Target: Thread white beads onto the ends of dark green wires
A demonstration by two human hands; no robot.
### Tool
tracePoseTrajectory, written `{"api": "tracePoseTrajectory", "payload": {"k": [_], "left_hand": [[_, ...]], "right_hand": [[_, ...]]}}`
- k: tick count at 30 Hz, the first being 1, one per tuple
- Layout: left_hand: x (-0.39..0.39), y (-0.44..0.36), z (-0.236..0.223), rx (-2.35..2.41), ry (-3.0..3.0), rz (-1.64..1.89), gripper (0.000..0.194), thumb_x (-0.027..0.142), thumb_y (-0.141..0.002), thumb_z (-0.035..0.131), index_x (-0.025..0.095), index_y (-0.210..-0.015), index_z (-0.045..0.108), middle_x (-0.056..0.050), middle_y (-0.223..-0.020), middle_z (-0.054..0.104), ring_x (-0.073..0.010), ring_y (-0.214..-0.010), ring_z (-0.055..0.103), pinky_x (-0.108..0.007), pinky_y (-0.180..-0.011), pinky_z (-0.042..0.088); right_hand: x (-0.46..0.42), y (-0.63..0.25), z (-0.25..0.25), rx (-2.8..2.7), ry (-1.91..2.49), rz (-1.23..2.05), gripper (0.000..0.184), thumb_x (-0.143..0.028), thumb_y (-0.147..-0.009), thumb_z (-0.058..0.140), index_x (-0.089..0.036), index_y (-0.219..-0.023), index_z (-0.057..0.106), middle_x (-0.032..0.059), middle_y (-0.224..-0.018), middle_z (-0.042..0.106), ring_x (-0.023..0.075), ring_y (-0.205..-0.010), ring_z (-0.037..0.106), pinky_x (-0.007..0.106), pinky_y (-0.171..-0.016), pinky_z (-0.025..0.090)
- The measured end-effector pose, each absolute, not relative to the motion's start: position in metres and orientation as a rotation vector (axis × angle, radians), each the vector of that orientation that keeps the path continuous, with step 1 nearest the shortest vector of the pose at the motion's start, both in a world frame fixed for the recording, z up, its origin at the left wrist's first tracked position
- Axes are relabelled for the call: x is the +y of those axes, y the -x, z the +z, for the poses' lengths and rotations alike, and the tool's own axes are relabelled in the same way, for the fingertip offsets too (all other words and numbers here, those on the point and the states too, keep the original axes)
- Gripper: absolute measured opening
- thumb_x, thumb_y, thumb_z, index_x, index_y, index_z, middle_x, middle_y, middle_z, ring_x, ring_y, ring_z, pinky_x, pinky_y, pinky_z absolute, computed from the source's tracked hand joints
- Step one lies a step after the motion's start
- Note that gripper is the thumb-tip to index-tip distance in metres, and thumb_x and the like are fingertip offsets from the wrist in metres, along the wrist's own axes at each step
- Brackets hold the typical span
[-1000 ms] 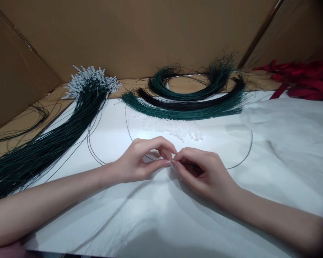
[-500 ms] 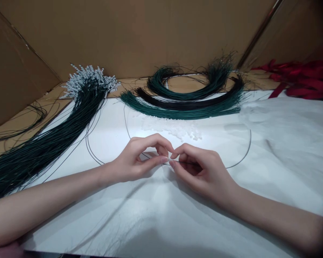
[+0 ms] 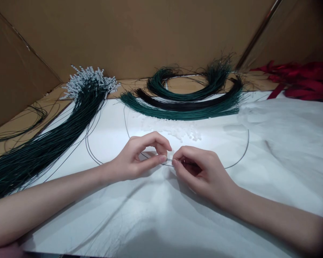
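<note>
Over the white sheet, my left hand point(image 3: 140, 157) pinches a thin dark wire point(image 3: 244, 149) between thumb and fingers, with the index fingertip lifted off the thumb. My right hand point(image 3: 204, 165) is closed on the same wire just to the right, thumb against index finger. Two strands of wire span the small gap between the fingertips. The wire's end curves upward beyond my right hand. If a small bead sits inside my fingertips, it is hidden. Loose white beads point(image 3: 183, 129) lie scattered just behind my hands.
A thick bundle of dark green wires point(image 3: 70, 118) with white beaded tips point(image 3: 90, 80) lies at left. Curved bundles of green wire point(image 3: 177, 113) and black wire point(image 3: 188, 104) rest at the back. Red ribbons point(image 3: 307, 79) are piled at right. Cardboard walls point(image 3: 150, 32) enclose the back.
My fingertips were touching and are now slightly apart. The right hand has drawn a little to the right, showing the wire strands between them. The left hand has barely moved.
</note>
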State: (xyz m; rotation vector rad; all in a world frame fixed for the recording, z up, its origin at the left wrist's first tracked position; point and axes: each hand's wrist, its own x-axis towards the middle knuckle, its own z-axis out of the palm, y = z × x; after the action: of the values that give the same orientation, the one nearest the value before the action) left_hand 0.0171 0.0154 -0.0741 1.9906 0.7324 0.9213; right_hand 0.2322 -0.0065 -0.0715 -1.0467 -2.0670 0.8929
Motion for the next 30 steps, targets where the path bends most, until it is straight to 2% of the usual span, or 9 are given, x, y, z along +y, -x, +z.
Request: {"api": "tracePoseTrajectory", "payload": {"k": [3, 6, 10, 15, 20, 24, 27, 30], "left_hand": [[0.026, -0.014, -0.072, 0.809, -2.107, 0.935, 0.016, 0.021, -0.093, 0.061, 0.017, -0.108, 0.061, -0.005, -0.091, 0.067, -0.0146, -0.084, 0.063, -0.027, -0.078, 0.049], [0.044, -0.008, -0.074, 1.006, -2.375, 0.961, 0.012, 0.023, -0.094, 0.058, 0.016, -0.102, 0.064, -0.005, -0.096, 0.067, -0.0163, -0.088, 0.060, -0.029, -0.080, 0.047], [0.060, -0.004, -0.078, 1.171, -2.610, 0.823, 0.016, 0.026, -0.096, 0.056, 0.018, -0.104, 0.067, -0.006, -0.099, 0.063, -0.0199, -0.094, 0.056, -0.034, -0.086, 0.043], [0.066, -0.020, -0.075, 1.177, -2.732, 0.762, 0.012, 0.024, -0.095, 0.058, 0.018, -0.098, 0.067, -0.006, -0.099, 0.063, -0.0204, -0.092, 0.052, -0.035, -0.084, 0.038], [0.077, -0.038, -0.074, 1.204, -2.725, 0.682, 0.008, 0.024, -0.092, 0.063, 0.017, -0.090, 0.066, -0.005, -0.095, 0.064, -0.0211, -0.089, 0.051, -0.034, -0.079, 0.033], [0.080, -0.038, -0.073, 1.187, -2.690, 0.719, 0.009, 0.015, -0.091, 0.061, 0.015, -0.083, 0.065, -0.005, -0.089, 0.064, -0.0200, -0.087, 0.052, -0.034, -0.078, 0.034], [0.067, -0.032, -0.068, 1.084, -2.435, 0.818, 0.009, 0.011, -0.090, 0.059, 0.014, -0.083, 0.063, -0.003, -0.084, 0.064, -0.0156, -0.080, 0.055, -0.030, -0.074, 0.039], [0.046, -0.026, -0.063, 0.961, -2.033, 0.849, 0.006, 0.017, -0.090, 0.063, 0.014, -0.085, 0.064, -0.002, -0.082, 0.065, -0.0127, -0.076, 0.059, -0.024, -0.070, 0.044]], "right_hand": [[-0.006, -0.232, -0.073, -2.082, 1.054, 0.841, 0.016, -0.012, -0.089, 0.054, -0.016, -0.074, 0.060, -0.0009, -0.068, 0.053, 0.0086, -0.057, 0.044, 0.022, -0.052, 0.035], [-0.005, -0.232, -0.074, -2.092, 1.061, 0.814, 0.017, -0.012, -0.090, 0.054, -0.015, -0.075, 0.062, 0.0007, -0.071, 0.054, 0.0090, -0.058, 0.045, 0.023, -0.053, 0.035], [-0.006, -0.231, -0.074, -2.107, 1.065, 0.823, 0.018, -0.011, -0.089, 0.054, -0.015, -0.074, 0.062, 0.0010, -0.070, 0.053, 0.0098, -0.058, 0.044, 0.024, -0.053, 0.035], [-0.005, -0.231, -0.074, -2.101, 1.052, 0.831, 0.017, -0.010, -0.089, 0.055, -0.014, -0.075, 0.063, 0.0013, -0.071, 0.054, 0.0094, -0.057, 0.044, 0.024, -0.053, 0.035], [-0.004, -0.231, -0.075, -2.105, 1.022, 0.823, 0.016, -0.008, -0.087, 0.056, -0.012, -0.075, 0.066, 0.0025, -0.071, 0.057, 0.0082, -0.055, 0.042, 0.024, -0.052, 0.034], [-0.005, -0.232, -0.075, -2.095, 1.002, 0.822, 0.016, -0.007, -0.086, 0.057, -0.012, -0.074, 0.066, 0.0023, -0.071, 0.057, 0.0076, -0.055, 0.042, 0.023, -0.051, 0.034], [-0.006, -0.233, -0.075, -2.066, 0.999, 0.826, 0.015, -0.005, -0.084, 0.057, -0.013, -0.073, 0.065, 0.0011, -0.070, 0.056, 0.0069, -0.055, 0.042, 0.022, -0.050, 0.034], [-0.005, -0.232, -0.074, -2.028, 1.007, 0.832, 0.014, -0.005, -0.082, 0.059, -0.013, -0.073, 0.066, -0.0001, -0.068, 0.055, 0.0066, -0.054, 0.042, 0.022, -0.049, 0.033]]}}
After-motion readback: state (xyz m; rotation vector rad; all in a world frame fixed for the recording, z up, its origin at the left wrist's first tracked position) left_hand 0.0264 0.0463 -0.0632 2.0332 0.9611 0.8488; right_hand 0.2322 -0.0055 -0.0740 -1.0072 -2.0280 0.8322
